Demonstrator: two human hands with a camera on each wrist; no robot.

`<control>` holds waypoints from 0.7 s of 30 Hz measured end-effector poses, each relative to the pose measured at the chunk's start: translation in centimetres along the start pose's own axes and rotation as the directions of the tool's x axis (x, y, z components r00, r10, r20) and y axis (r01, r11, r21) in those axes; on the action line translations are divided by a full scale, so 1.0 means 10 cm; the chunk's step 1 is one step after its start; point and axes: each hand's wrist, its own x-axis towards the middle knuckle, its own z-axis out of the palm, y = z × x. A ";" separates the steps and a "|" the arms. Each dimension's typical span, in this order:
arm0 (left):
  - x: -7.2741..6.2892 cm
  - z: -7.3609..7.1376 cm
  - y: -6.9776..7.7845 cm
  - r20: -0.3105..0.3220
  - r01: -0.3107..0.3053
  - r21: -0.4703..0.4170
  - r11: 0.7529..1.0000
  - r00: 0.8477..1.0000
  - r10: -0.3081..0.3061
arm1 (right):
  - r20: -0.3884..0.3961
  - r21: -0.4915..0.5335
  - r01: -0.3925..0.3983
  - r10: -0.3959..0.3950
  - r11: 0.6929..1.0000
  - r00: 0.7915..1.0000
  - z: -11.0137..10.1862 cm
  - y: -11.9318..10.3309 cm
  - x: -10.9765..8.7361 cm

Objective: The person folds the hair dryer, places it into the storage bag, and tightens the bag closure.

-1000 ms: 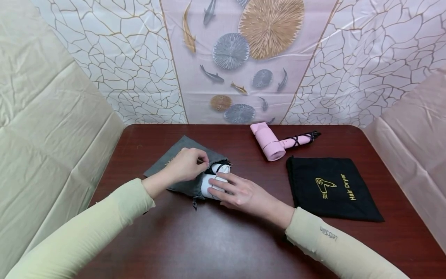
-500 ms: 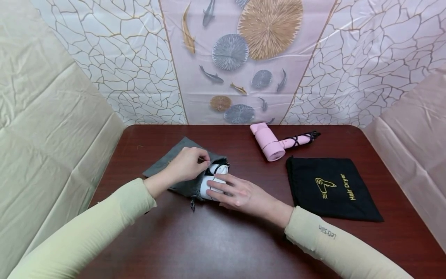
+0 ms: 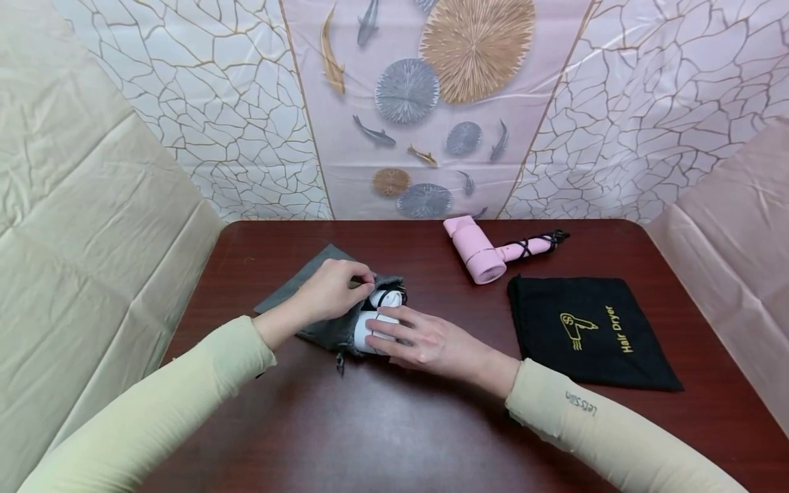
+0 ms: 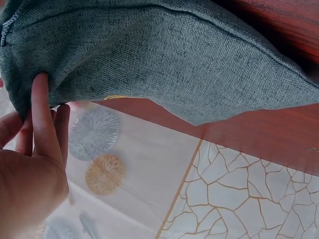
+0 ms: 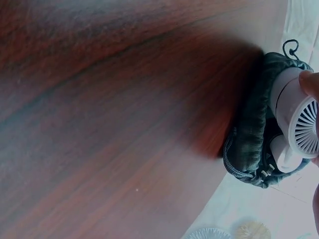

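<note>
A grey drawstring pouch (image 3: 327, 335) lies left of centre in the head view. Out of its mouth shows a white hair dryer (image 3: 365, 333), with a black cord looped by its folded handle; the rest is hidden inside. My left hand (image 3: 329, 291) pinches the upper edge of the pouch mouth, and the left wrist view has its fingers (image 4: 42, 119) on the grey cloth (image 4: 149, 59). Around the dryer's vented end (image 5: 305, 127) my right hand (image 3: 431, 346) curls, fingers over the top of the barrel. The right wrist view shows the barrel and handle side by side within the opening.
A pink hair dryer (image 3: 477, 253) with a black cord wound on its handle lies at the back right. In front of it rests a flat black pouch (image 3: 592, 335) printed "Hair Dryer". All lie on a dark red-brown table (image 3: 394, 431), with patterned cloth walls (image 3: 407, 157) behind.
Both hands keep nearly the same hold and place. The pouch and white hair dryer have shifted only very slightly.
</note>
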 end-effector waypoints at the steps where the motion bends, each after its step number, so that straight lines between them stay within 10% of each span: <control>1: -0.01 0.00 0.00 0.002 -0.002 0.001 1.000 1.000 0.002 | 0.001 0.013 -0.009 0.009 1.000 1.000 0.00 0.00 0.00; 21: -0.10 0.04 0.06 -0.011 0.133 -0.081 0.988 0.991 -0.134 | -0.046 0.078 -0.118 0.122 0.990 0.991 0.14 0.01 0.01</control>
